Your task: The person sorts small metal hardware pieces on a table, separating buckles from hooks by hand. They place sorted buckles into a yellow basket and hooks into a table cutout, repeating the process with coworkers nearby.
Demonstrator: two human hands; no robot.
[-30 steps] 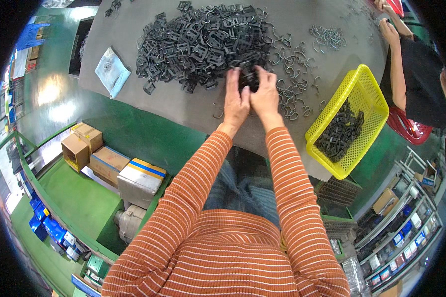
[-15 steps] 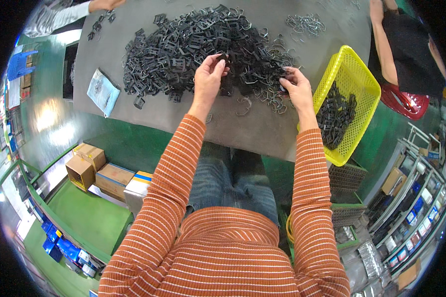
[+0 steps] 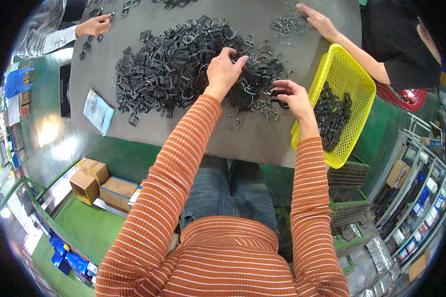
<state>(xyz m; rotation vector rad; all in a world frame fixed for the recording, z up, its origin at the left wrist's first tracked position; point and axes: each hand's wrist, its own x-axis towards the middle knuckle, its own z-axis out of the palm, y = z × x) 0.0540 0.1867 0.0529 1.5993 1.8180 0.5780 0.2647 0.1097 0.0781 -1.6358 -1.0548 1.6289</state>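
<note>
1. Hovering over the right part of the heap of black buckles (image 3: 158, 74), the left hand (image 3: 224, 73) has its fingers parted, the thumb held well away from the forefinger. Whether its fingertips touch the buckles below cannot be told.
2. To its right and a little nearer the body, the right hand (image 3: 296, 101) is at the heap's right edge. Its fingers are bent, and a small dark piece shows near their tips; whether they grip it cannot be told.
3. The heap spreads over the middle of the grey desk (image 3: 248, 146), its buckles lying every which way.
4. Bent metal hooks (image 3: 266, 113) lie loose along the heap's right side, some just below the right hand.
5. Just right of that hand, a yellow basket (image 3: 358, 129) with perforated walls stands tilted in view at the desk's right side. More black pieces (image 3: 333, 116) lie inside it.
6. A pale blue packet (image 3: 98, 113) lies near the desk's left edge, apart from the heap.
7. A co-worker in a pale sleeve (image 3: 59, 40) reaches in at the far left. Another, in a black top (image 3: 406, 59), stretches an arm past the basket toward a small pile of metal wire pieces (image 3: 288, 25).
</note>
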